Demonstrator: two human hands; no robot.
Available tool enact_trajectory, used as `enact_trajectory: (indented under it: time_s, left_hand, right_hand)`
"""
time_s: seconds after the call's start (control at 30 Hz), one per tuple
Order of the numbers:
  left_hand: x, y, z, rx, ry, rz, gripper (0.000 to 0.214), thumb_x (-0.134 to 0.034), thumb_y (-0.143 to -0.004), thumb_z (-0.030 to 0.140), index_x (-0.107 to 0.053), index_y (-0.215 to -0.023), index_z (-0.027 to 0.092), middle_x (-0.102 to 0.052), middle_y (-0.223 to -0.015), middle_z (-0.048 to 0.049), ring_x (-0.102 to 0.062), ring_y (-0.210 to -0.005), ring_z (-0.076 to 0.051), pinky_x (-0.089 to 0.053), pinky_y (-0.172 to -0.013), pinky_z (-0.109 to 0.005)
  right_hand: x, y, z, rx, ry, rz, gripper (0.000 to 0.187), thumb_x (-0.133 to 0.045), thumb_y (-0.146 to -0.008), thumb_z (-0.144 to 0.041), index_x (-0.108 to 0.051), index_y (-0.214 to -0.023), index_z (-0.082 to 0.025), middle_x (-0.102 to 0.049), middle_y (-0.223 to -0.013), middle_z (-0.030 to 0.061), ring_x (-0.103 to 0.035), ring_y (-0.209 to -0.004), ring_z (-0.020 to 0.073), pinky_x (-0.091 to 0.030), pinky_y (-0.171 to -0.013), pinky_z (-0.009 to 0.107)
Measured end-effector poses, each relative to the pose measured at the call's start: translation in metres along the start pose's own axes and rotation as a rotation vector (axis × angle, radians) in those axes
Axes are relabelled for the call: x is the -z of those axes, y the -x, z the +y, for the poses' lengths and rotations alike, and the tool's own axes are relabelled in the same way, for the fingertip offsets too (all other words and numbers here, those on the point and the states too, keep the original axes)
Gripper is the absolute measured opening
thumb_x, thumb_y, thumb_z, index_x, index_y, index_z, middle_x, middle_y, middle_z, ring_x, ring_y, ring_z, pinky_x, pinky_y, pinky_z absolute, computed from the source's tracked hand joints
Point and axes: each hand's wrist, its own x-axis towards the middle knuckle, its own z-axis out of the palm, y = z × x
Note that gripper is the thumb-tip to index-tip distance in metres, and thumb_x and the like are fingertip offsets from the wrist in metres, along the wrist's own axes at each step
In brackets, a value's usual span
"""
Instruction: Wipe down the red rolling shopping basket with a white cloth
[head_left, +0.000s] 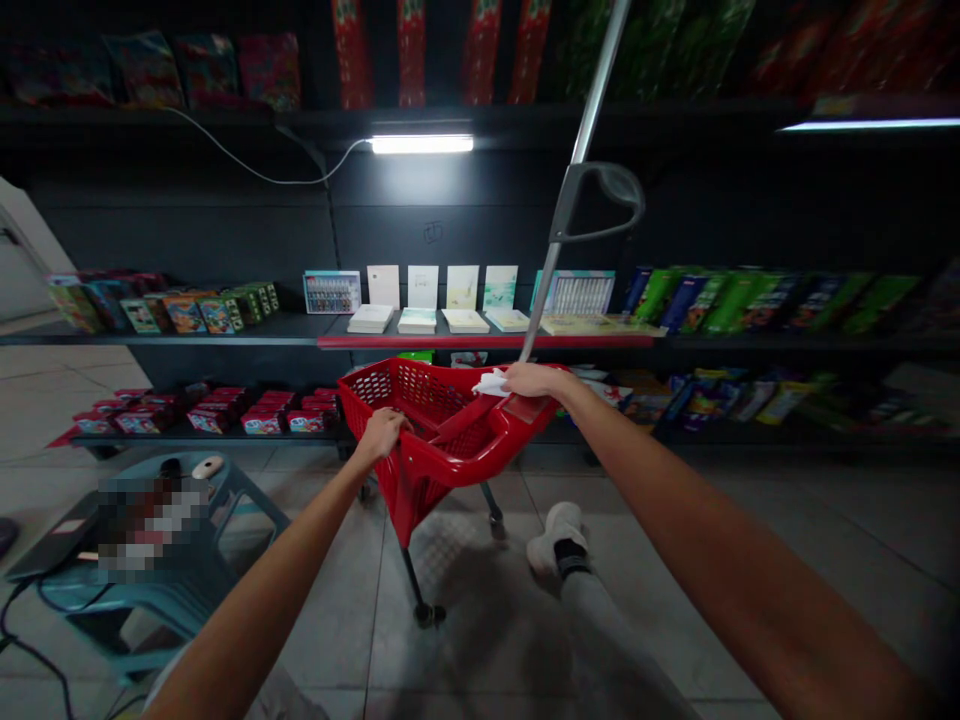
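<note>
A left hand (384,432) grips the left rim of a red cart (466,468) before a shelf (480,342), as the right hand (534,381) clutches a white cloth (491,383) against its right side.

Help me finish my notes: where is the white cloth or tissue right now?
In the head view, the white cloth or tissue is at the fingertips of the right hand, on the right side of the red cart.

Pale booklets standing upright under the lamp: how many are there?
4, left to right: pinkish booklet, white booklet, cream booklet, greenish booklet, all on the middle shelf. More may hide behind.
</note>
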Motion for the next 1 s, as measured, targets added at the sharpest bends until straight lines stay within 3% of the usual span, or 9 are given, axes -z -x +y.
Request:
enact_trajectory:
  time_s: [0.17,0.23,0.33,0.47,0.57,0.63,0.8,0.9,1.0]
  left_hand:
    - [0.010,0.009,-0.017,-0.096,-0.024,-0.005,0.027,-0.047,-0.078,0.016,-0.074,-0.073,0.020,-0.076,-0.094,-0.0074,-0.065,-0.101,-0.021,-0.045,-0.105,-0.035]
    - [0.016,0.013,-0.026,-0.136,-0.015,0.015,0.030,-0.045,-0.081,0.016,-0.073,-0.073,0.020,-0.076,-0.095,-0.0074,-0.065,-0.101,-0.021,-0.047,-0.104,-0.035]
    - [0.028,0.018,-0.042,-0.212,0.019,0.027,0.031,-0.043,-0.082,0.016,-0.072,-0.073,0.020,-0.077,-0.094,-0.0068,-0.067,-0.100,-0.021,-0.044,-0.108,-0.037]
    - [0.045,0.022,-0.061,-0.240,0.098,0.015,0.030,-0.042,-0.082,0.018,-0.070,-0.071,0.020,-0.077,-0.096,-0.0080,-0.069,-0.101,-0.021,-0.042,-0.113,-0.040]
    - [0.055,0.026,-0.067,-0.212,0.144,0.019,0.026,-0.044,-0.082,0.021,-0.067,-0.070,0.020,-0.077,-0.098,-0.0088,-0.068,-0.107,-0.021,-0.043,-0.111,-0.041]
    - [0.061,0.028,-0.069,-0.205,0.172,0.023,0.023,-0.046,-0.081,0.023,-0.064,-0.066,0.021,-0.077,-0.097,-0.0099,-0.067,-0.111,-0.022,-0.045,-0.110,-0.042]
    - [0.074,0.033,-0.067,-0.170,0.196,0.007,0.024,-0.048,-0.082,0.023,-0.057,-0.059,0.022,-0.078,-0.095,-0.0096,-0.066,-0.114,-0.022,-0.042,-0.113,-0.043]
    - [0.080,0.034,-0.067,-0.170,0.178,-0.005,0.025,-0.050,-0.083,0.026,-0.058,-0.061,0.022,-0.078,-0.097,-0.0091,-0.066,-0.117,-0.022,-0.040,-0.115,-0.043]
    - [0.086,0.032,-0.067,-0.155,0.143,-0.034,0.024,-0.054,-0.082,0.031,-0.058,-0.059,0.023,-0.079,-0.094,-0.0098,-0.067,-0.114,-0.024,-0.042,-0.113,-0.043]
  right_hand:
    - [-0.001,0.003,-0.024,-0.005,0.029,-0.063,0.036,-0.046,-0.089,-0.013,-0.077,-0.105,-0.002,-0.074,-0.109,0.0246,-0.071,-0.098,0.0291,-0.049,-0.081,0.031]
    - [-0.008,0.014,-0.033,-0.007,-0.002,-0.008,0.041,-0.041,-0.093,-0.018,-0.076,-0.111,-0.008,-0.073,-0.116,0.0208,-0.070,-0.104,0.0285,-0.049,-0.082,0.031]
    - [-0.019,0.036,-0.044,0.056,-0.148,0.183,0.040,-0.038,-0.096,-0.023,-0.075,-0.110,-0.019,-0.074,-0.119,0.0109,-0.069,-0.110,0.0259,-0.048,-0.087,0.030]
    - [-0.027,0.060,-0.055,0.339,-0.318,0.342,0.037,-0.042,-0.095,-0.021,-0.075,-0.113,-0.021,-0.076,-0.115,0.0063,-0.068,-0.111,0.0238,-0.048,-0.097,0.033]
    - [-0.034,0.072,-0.054,0.582,-0.394,0.454,0.045,-0.042,-0.094,-0.015,-0.069,-0.129,-0.022,-0.070,-0.130,0.0062,-0.063,-0.123,0.0223,-0.045,-0.110,0.040]
    - [-0.045,0.078,-0.047,0.665,-0.448,0.560,0.051,-0.042,-0.093,-0.011,-0.063,-0.138,-0.023,-0.064,-0.140,0.0064,-0.058,-0.132,0.0209,-0.042,-0.116,0.043]
    - [-0.080,0.097,-0.015,0.642,-0.516,0.768,0.054,-0.042,-0.094,-0.010,-0.057,-0.143,-0.024,-0.060,-0.145,0.0079,-0.054,-0.137,0.0220,-0.043,-0.116,0.049]
    - [-0.093,0.107,0.001,0.589,-0.499,0.808,0.051,-0.043,-0.093,-0.010,-0.060,-0.139,-0.024,-0.062,-0.143,0.0081,-0.055,-0.136,0.0229,-0.041,-0.117,0.052]
    - [-0.098,0.111,0.001,0.550,-0.515,0.826,0.047,-0.044,-0.092,-0.010,-0.064,-0.133,-0.024,-0.064,-0.140,0.0076,-0.057,-0.134,0.0227,-0.040,-0.118,0.052]
